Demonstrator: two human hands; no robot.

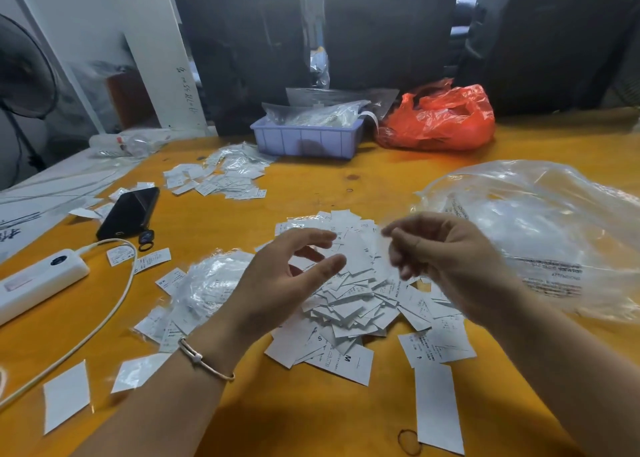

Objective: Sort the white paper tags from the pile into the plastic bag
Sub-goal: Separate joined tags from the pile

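A pile of white paper tags (356, 304) lies on the orange table (277, 422) in front of me. Above the pile's left side hovers my left hand (287, 273), its fingers loosely curved and holding nothing. My right hand (440, 252) is over the pile's right side, fingers curled, pinching one white tag (360, 254) by its upper edge; the fingertips are blurred. A large clear plastic bag (540, 228) lies crumpled to the right, just behind my right hand. A small clear bag with tags (211, 280) lies left of the pile.
Loose tags lie around the pile, with a second group (221, 179) further back. A black phone (128, 212) and a white power bank (38, 283) with its cable are on the left. A lilac tray (308, 140) and red bag (440, 117) stand at the back.
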